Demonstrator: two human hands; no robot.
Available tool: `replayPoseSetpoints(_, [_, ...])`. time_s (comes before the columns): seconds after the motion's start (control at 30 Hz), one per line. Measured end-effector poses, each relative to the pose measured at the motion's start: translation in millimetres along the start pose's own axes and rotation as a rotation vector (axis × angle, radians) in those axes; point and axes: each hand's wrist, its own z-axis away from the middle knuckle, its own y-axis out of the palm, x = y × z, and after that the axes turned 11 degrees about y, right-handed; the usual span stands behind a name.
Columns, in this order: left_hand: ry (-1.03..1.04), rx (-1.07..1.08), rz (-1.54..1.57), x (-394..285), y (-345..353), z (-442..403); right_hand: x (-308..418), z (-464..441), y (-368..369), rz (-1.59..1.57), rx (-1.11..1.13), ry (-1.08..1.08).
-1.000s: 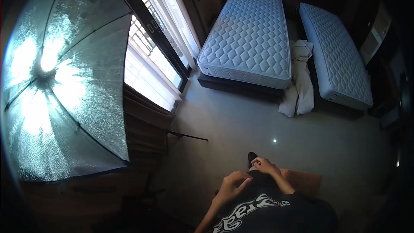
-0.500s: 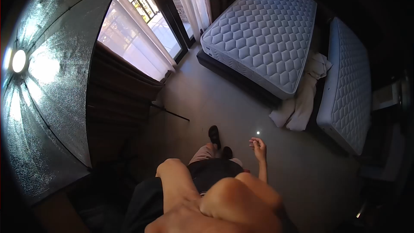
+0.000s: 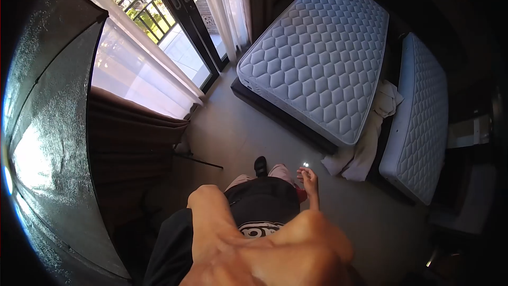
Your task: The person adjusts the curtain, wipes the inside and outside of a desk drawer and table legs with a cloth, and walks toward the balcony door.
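Observation:
My right hand [image 3: 308, 178] hangs low beside my right thigh, over the floor. Its fingers are loosely bent and slightly apart, and I see nothing held in them. Just beyond the fingertips shows a small bright spot [image 3: 306, 164], which looks like light on the floor. My left arm [image 3: 209, 212] is bent, with the elbow forward and the forearm coming back up close to the camera. At the bottom, my left hand [image 3: 312, 233] appears as a large blurred shape; its fingers cannot be made out, nor whether it touches anything.
A white quilted mattress [image 3: 317, 69] lies on a dark bed base ahead. Another mattress [image 3: 415, 122] stands to its right, with crumpled cloth [image 3: 365, 148] between. At left are a large lit umbrella softbox [image 3: 58, 100], a stand leg [image 3: 203, 162], curtains [image 3: 132, 111] and a glass door [image 3: 185, 16].
The view has shifted, so the softbox lamp slides toward the left edge and more of the balcony shows. My right hand sits slightly closer to my body; my left arm stays raised.

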Motion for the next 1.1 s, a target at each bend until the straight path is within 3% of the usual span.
replayPoseSetpoints(0.27, [-0.041,0.011,-0.11,45.5,-103.5,-60.4,108.5,-104.4,58.2,0.105,0.144,-0.016])
replayPoseSetpoints(0.6, [-0.234,-0.118,-0.516,114.1,-241.0,-142.7,239.6,-283.8,105.5,0.25,0.331,-0.099])
replayPoseSetpoints(0.8, [-0.157,-0.012,-0.816,152.2,-370.1,-109.2,325.4,-366.0,138.7,0.351,0.401,-0.103])
replayPoseSetpoints(0.9, [-0.801,-0.349,-1.002,155.9,-401.5,-26.3,345.8,-400.0,155.8,0.337,0.417,-0.055])
replayPoseSetpoints(0.97, [-1.036,-0.258,-1.36,164.2,-432.5,48.3,352.0,-419.3,166.1,0.408,0.42,-0.039])
replayPoseSetpoints(1.03, [-1.43,-0.09,-1.618,146.9,-450.0,141.6,356.8,-429.2,180.3,0.451,0.421,-0.006])
replayPoseSetpoints(1.1, [-1.698,0.002,-1.613,109.7,-456.0,257.0,352.9,-437.1,196.3,0.46,0.439,0.021])
